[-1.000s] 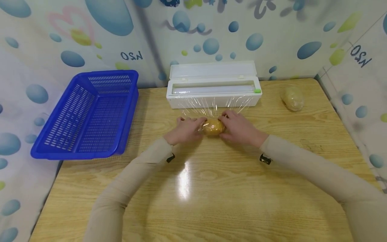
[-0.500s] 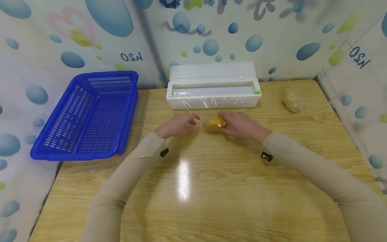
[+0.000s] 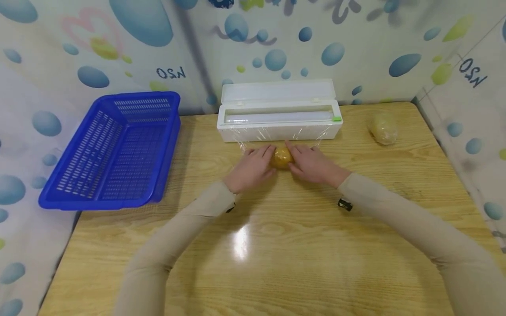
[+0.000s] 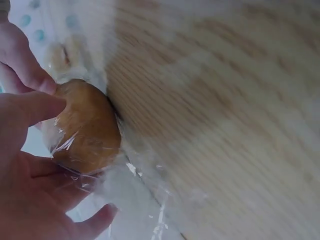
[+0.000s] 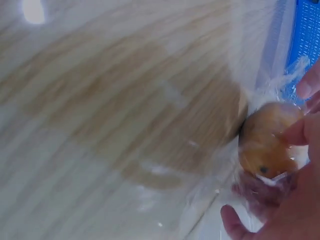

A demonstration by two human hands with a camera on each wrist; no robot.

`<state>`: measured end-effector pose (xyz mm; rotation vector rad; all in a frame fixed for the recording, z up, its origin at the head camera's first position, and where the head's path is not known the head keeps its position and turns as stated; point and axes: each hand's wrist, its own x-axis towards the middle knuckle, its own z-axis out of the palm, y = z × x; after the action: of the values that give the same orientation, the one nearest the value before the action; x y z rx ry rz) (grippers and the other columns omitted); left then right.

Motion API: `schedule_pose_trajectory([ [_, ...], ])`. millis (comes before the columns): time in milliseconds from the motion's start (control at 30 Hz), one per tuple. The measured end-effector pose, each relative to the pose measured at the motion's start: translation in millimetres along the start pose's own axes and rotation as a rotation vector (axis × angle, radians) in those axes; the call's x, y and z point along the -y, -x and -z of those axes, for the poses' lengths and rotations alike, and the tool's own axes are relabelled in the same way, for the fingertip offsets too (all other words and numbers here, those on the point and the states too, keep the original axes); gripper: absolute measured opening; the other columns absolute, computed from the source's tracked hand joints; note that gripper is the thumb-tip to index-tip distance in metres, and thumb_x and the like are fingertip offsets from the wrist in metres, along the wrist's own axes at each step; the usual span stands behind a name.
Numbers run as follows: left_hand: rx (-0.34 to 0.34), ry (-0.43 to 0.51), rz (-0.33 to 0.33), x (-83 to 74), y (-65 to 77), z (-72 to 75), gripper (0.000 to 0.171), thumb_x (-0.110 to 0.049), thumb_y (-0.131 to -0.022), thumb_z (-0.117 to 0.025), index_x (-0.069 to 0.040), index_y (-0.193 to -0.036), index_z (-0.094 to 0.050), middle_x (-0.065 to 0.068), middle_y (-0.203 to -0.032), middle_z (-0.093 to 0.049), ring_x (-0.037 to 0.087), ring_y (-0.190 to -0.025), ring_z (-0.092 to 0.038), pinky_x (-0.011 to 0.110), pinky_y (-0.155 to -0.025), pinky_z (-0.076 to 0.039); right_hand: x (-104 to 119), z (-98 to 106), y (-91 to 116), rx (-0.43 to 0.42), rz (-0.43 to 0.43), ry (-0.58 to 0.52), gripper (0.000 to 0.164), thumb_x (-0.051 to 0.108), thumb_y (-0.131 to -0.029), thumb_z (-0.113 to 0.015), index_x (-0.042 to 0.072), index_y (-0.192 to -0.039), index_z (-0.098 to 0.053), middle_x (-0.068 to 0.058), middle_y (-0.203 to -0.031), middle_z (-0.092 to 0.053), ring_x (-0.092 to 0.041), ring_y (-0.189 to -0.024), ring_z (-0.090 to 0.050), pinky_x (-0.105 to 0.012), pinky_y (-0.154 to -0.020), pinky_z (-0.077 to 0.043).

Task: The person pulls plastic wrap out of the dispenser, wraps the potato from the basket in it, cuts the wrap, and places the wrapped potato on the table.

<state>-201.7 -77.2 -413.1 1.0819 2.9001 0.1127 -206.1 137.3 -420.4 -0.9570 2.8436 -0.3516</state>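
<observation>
An orange-yellow oval fruit (image 3: 282,158), its exact kind unclear, lies on the table under shiny cling film (image 4: 160,220). My left hand (image 3: 252,169) holds its left end, thumb on the near side and fingers on the far side. From the right my right hand (image 3: 314,163) grips the other end the same way. In the right wrist view the fruit (image 5: 270,142) shows a dark spot. Clear film runs from it back to the white cling film dispenser (image 3: 278,133), whose lid stands raised. The undersides of the fruit and the film are hidden.
A blue plastic basket (image 3: 165,162) stands at the left of the wooden table (image 3: 300,263). Towards the back right corner lies a pale yellowish rounded item (image 3: 383,128) wrapped in film. A patterned wall (image 3: 276,44) rises behind the dispenser.
Half a second ago my left hand was off to the left of the fruit at the film; now it is back against the fruit. My right hand has stayed on its end throughout.
</observation>
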Motion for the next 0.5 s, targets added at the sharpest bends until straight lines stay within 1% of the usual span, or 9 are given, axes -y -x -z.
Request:
schedule_pose_trajectory([
  [67,0.014,0.037,0.023,1.9,-2.8,-1.9,0.071,-0.032,-0.093,-0.064,0.003,-0.146,-0.031,0.017,-0.143,-0.044,0.029,-0.126,-0.046,0.049,-0.102,-0.035,1,-1,-1,-0.025,-0.020,0.000,0.071,0.026,-0.095,-0.050,-0.010,-0.148,-0.019,-0.030,-0.137,-0.041,-0.043,-0.124,-0.042,-0.060,-0.096,-0.036],
  [133,0.034,0.074,0.031,4.4,-5.4,-3.4,0.074,-0.031,-0.093,-0.064,0.003,-0.148,-0.027,0.017,-0.144,-0.042,0.030,-0.127,-0.045,0.050,-0.102,-0.035,3,-2,-2,-0.069,-0.039,0.007,0.072,0.024,-0.092,-0.051,-0.011,-0.147,-0.022,-0.031,-0.136,-0.037,-0.044,-0.124,-0.038,-0.060,-0.098,-0.033],
  [233,0.050,0.139,0.042,8.1,-8.7,-4.9,0.075,-0.027,-0.093,-0.064,0.003,-0.149,-0.024,0.018,-0.146,-0.040,0.030,-0.129,-0.043,0.050,-0.101,-0.037,4,-3,-3,-0.139,-0.054,0.055,0.071,0.020,-0.089,-0.053,-0.013,-0.145,-0.025,-0.031,-0.135,-0.038,-0.044,-0.124,-0.035,-0.059,-0.099,-0.032],
  [333,0.057,0.177,0.049,11.4,-10.9,-5.3,0.075,-0.024,-0.092,-0.065,0.004,-0.149,-0.024,0.019,-0.146,-0.039,0.031,-0.130,-0.042,0.050,-0.100,-0.039,5,-4,-2,-0.180,-0.061,0.104,0.068,0.017,-0.089,-0.055,-0.014,-0.144,-0.028,-0.030,-0.132,-0.044,-0.043,-0.121,-0.042,-0.056,-0.098,-0.034],
  [400,0.063,0.188,0.055,13.1,-12.0,-4.6,0.076,-0.024,-0.092,-0.066,0.004,-0.149,-0.024,0.019,-0.146,-0.039,0.032,-0.130,-0.042,0.051,-0.101,-0.039,5,-4,-2,-0.190,-0.058,0.138,0.066,0.015,-0.089,-0.057,-0.013,-0.143,-0.031,-0.029,-0.130,-0.049,-0.041,-0.119,-0.047,-0.053,-0.097,-0.035],
  [500,0.072,0.198,0.076,14.0,-12.6,-1.7,0.080,-0.025,-0.090,-0.069,0.003,-0.149,-0.023,0.020,-0.144,-0.042,0.033,-0.130,-0.042,0.054,-0.101,-0.037,6,-4,-1,-0.201,-0.044,0.178,0.060,0.015,-0.090,-0.058,-0.013,-0.139,-0.039,-0.026,-0.124,-0.057,-0.037,-0.111,-0.056,-0.049,-0.092,-0.040],
])
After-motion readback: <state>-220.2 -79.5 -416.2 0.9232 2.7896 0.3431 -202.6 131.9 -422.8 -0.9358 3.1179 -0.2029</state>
